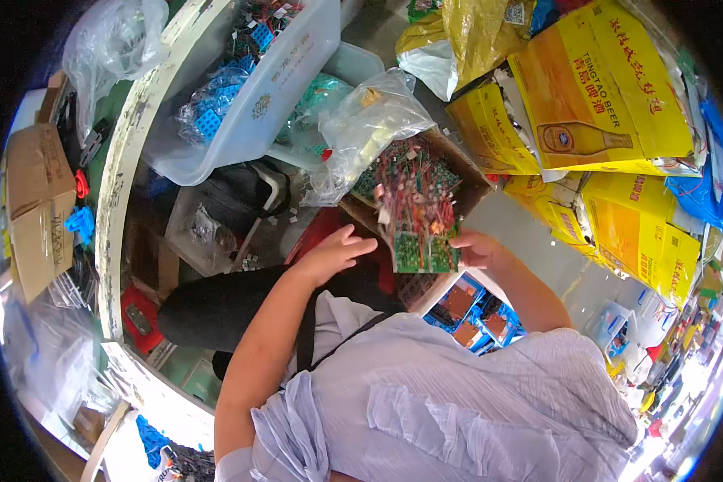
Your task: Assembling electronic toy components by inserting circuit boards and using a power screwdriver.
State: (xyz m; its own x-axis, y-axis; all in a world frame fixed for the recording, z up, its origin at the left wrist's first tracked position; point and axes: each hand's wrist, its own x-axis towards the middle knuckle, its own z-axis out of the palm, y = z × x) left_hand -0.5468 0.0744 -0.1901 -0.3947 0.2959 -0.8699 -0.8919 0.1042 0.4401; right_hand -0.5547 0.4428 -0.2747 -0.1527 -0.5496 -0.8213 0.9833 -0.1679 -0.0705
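Observation:
A green circuit board panel [426, 253] with red wires trailing from its far side hangs in front of me, slightly blurred. My right hand [477, 247] pinches it by the right edge. Left of the panel, my left hand [336, 255] is open, its fingers stretched toward the board with a small gap between. Just beyond the panel, a cardboard box [475, 191] holds many small circuit boards and wires. The panel and its wires cover part of that box.
A clear plastic bag [377, 112] drapes over the box's far left side. Farther left, a large translucent bin [289, 80] holds blue connectors and wires. Yellow cartons [602, 88] are stacked at the right. Below the panel stands a crate [438, 293] with blue and brown parts.

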